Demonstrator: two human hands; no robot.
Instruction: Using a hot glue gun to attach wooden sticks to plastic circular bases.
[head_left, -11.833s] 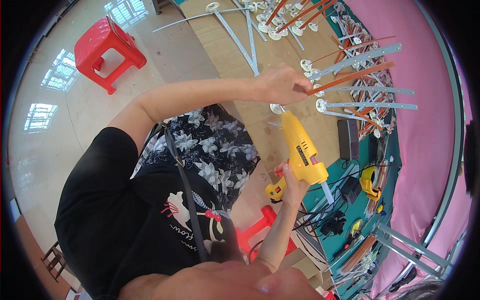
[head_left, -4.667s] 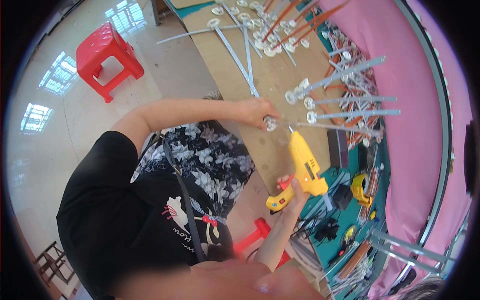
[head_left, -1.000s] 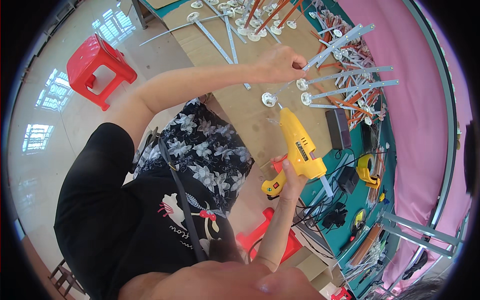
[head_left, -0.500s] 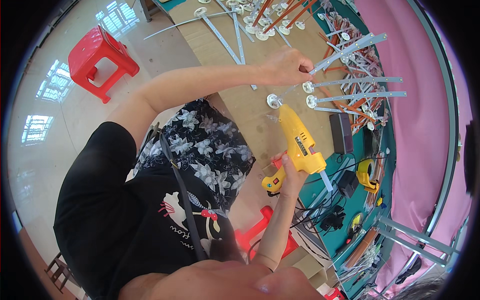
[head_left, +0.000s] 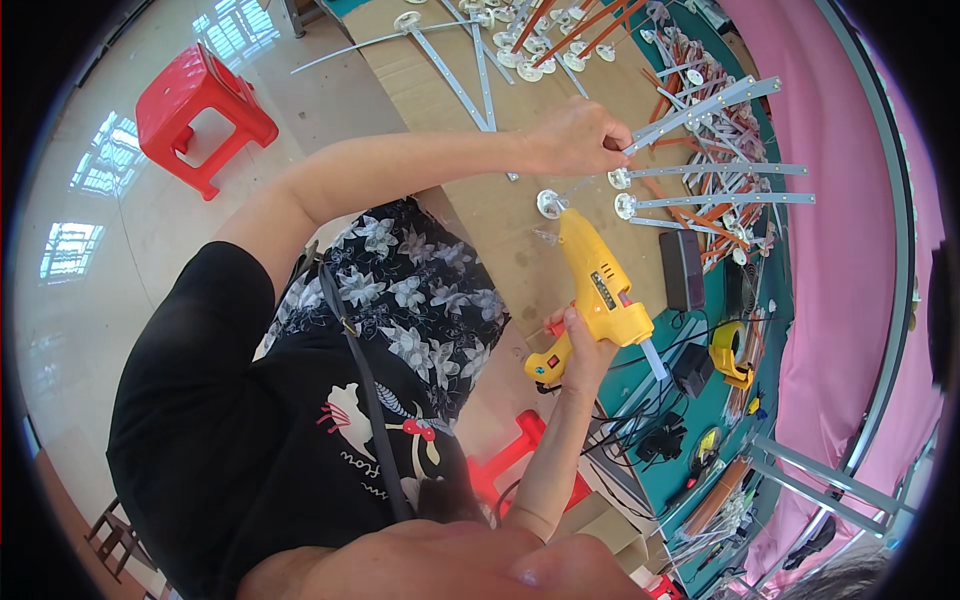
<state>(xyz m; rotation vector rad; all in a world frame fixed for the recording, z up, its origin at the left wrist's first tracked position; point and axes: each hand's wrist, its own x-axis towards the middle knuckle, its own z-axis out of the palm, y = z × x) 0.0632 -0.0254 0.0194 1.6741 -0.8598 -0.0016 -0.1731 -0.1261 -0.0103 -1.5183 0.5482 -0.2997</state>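
Observation:
My right hand (head_left: 588, 352) is wrapped around the handle of a yellow hot glue gun (head_left: 592, 265), with a finger at its red trigger. A pale glue stick (head_left: 653, 360) sticks out of its back end. The gun's nozzle is at a small round white disc (head_left: 549, 204) lying on the cardboard; whether they touch I cannot tell. Just beyond, my left hand (head_left: 585, 138) is closed, pinching the near end of grey dotted strips (head_left: 705, 110) between thumb and fingers. Beside it lie two more strips with white round bases, one base (head_left: 625, 206) close to the gun.
Cardboard (head_left: 515, 230) covers part of the green table (head_left: 640, 382). Strips, discs and orange sticks (head_left: 590, 35) crowd its far side. At right are a black box (head_left: 682, 270), a yellow tape dispenser (head_left: 733, 352) and cables. A red stool (head_left: 205, 115) stands on the floor at left.

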